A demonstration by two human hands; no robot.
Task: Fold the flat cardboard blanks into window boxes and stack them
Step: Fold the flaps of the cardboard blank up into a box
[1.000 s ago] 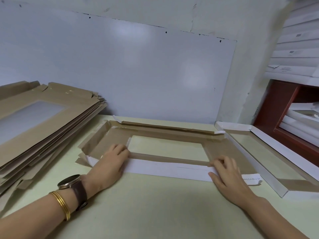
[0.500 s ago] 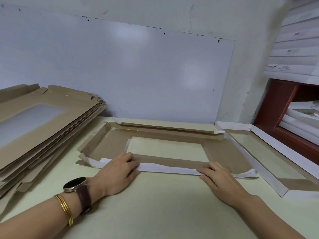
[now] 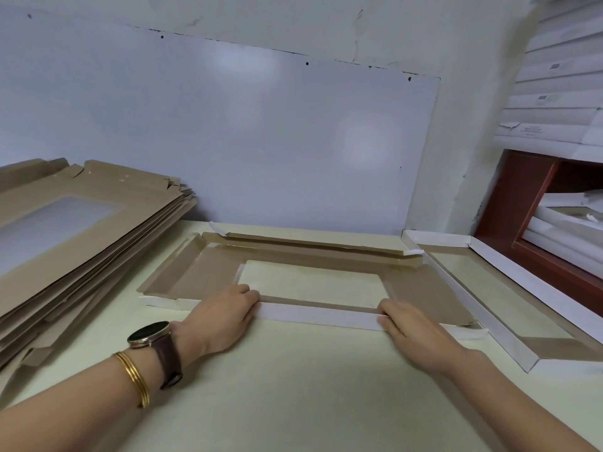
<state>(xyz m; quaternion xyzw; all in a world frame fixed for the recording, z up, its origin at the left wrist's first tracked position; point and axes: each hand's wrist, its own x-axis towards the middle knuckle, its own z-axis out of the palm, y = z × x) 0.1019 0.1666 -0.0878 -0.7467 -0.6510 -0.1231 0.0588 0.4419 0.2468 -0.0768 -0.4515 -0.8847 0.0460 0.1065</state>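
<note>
On the table [image 3: 293, 393], the left hand [image 3: 225, 318] and right hand [image 3: 411, 327] curl their fingers over the near flap of the blank [image 3: 202, 275] (brown side up), lying centre. A pile of flats [image 3: 98, 243] crowds its left, a folded box [image 3: 496, 308] sits just right, and a whiteboard [image 3: 261, 141] stands behind.

No text can be read anywhere; small printed labels [image 3: 531, 129] sit on the edges of the stacked white boxes [image 3: 554, 76] at upper right, but their print is too small and blurred to make out; the wristwatch [image 3: 148, 332] face shows only dark glass.
</note>
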